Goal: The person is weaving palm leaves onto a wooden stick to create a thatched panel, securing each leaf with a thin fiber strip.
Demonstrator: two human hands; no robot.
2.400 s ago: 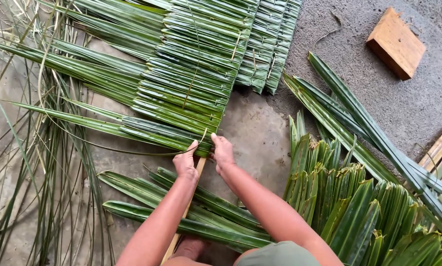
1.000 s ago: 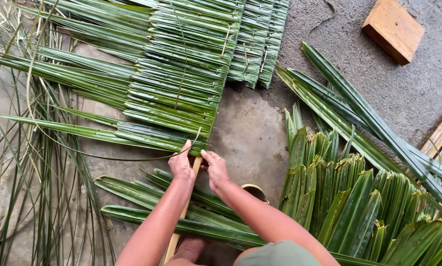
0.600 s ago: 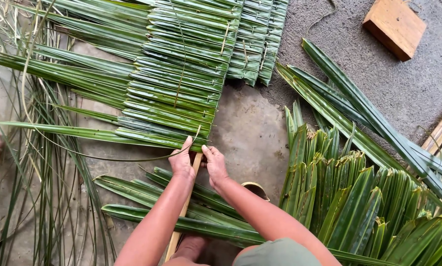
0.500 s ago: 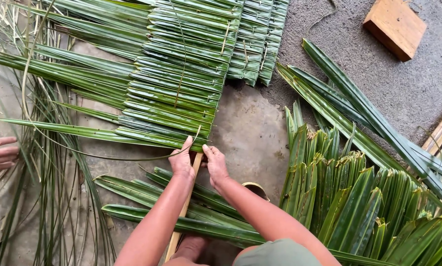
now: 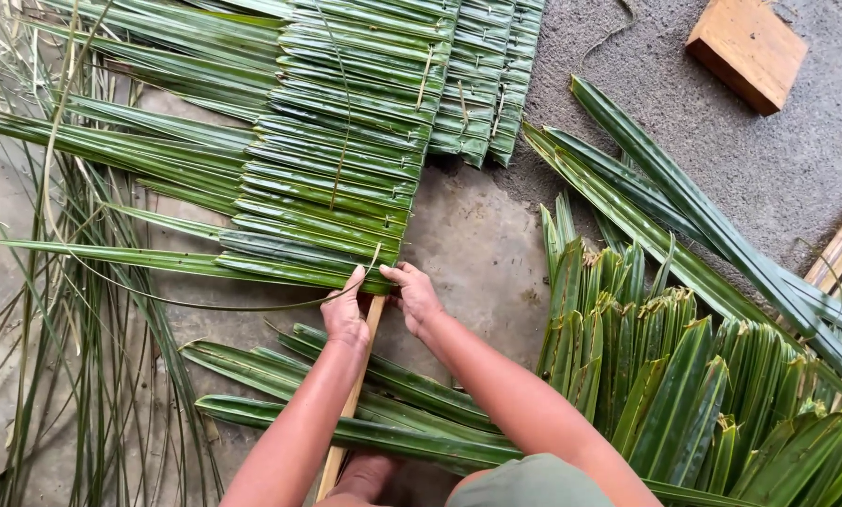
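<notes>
- The panel of folded green palm leaves lies on the concrete floor, its last leaf at centre.
- Left hand pinches that leaf against the pale bamboo slat; keep it snug.
- Right hand, at three o'clock, presses the fold; its grip cannot be told.

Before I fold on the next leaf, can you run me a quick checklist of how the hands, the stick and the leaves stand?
1. Left hand pressing the last folded leaf at the stick: ok.
2. Right hand at that leaf's edge, opposite the left: ok.
3. Bamboo stick visible and straight under the woven panel: ok.
4. Loose leaves lying beneath the forearms: ok.
5. Thin strip threaded through the last leaf: cannot tell.
6. Folded leaf pile beside the right arm: ok.
</notes>
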